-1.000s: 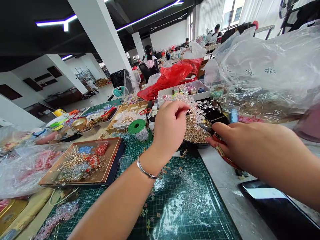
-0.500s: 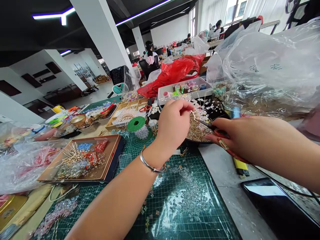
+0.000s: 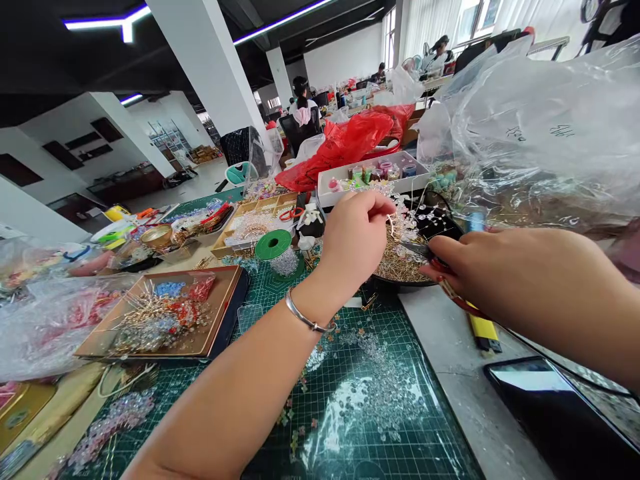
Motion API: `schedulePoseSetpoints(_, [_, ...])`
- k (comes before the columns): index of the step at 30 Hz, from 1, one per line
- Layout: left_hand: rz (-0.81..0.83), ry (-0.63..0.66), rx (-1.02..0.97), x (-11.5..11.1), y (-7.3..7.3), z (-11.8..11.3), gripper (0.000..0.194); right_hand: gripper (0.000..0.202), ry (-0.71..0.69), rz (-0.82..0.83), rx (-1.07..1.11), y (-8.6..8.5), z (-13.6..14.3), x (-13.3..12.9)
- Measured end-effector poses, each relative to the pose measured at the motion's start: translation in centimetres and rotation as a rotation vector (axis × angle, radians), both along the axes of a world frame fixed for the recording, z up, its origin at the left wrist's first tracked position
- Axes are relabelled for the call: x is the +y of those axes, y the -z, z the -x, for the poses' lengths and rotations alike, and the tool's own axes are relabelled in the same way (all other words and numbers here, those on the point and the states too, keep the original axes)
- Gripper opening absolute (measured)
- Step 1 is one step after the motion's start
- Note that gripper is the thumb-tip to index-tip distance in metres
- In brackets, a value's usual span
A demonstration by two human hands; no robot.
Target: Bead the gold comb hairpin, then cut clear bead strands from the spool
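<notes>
My left hand (image 3: 357, 223), a silver bangle on its wrist, is closed in a pinch above a black bowl (image 3: 400, 287). From its fingertips hangs a thin pale wire (image 3: 392, 228), seemingly part of a beaded piece whose rest is hidden or blends into the beads behind. Red-handled scissors (image 3: 417, 249) are gripped in my right hand (image 3: 480, 267), dark blades pointing left toward the wire, with a small gap between. The bowl holds many short gold wire bits (image 3: 400, 265) and, toward its back, clear beaded sprays (image 3: 420, 213).
A green cutting mat (image 3: 350, 407) carries scattered clear beads (image 3: 385, 387). Left lie a green spool (image 3: 273, 245) and a brown tray (image 3: 220, 300) of beaded stems. A white box (image 3: 327, 195), plastic bags (image 3: 540, 133), a yellow lighter (image 3: 483, 331) and a phone (image 3: 560, 407) surround the hands. People sit farther back.
The scissors have drawn back slightly to the right, away from the wire. My left hand has shifted a little right and up, still pinching. The camera view has moved slightly.
</notes>
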State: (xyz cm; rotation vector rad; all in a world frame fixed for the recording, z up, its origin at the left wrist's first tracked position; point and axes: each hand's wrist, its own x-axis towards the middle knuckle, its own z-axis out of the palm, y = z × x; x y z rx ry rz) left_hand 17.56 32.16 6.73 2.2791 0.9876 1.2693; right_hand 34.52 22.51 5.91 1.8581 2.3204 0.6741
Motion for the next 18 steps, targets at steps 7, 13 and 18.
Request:
schedulePoseSetpoints(7, [-0.008,-0.034,-0.004,2.2,0.7,-0.8,0.024,0.018,0.012,-0.018,-0.1,0.1,0.8,1.9])
schedulePoseSetpoints(13, [0.097,-0.029,-0.05,2.9,0.9,-1.1,0.024,0.018,0.02,-0.023,-0.089,0.1,1.4,2.3])
schedulePoseSetpoints(18, [0.239,-0.02,-0.081,3.7,1.2,-1.7,0.021,0.019,0.023,-0.007,-0.067,0.2,1.5,2.7])
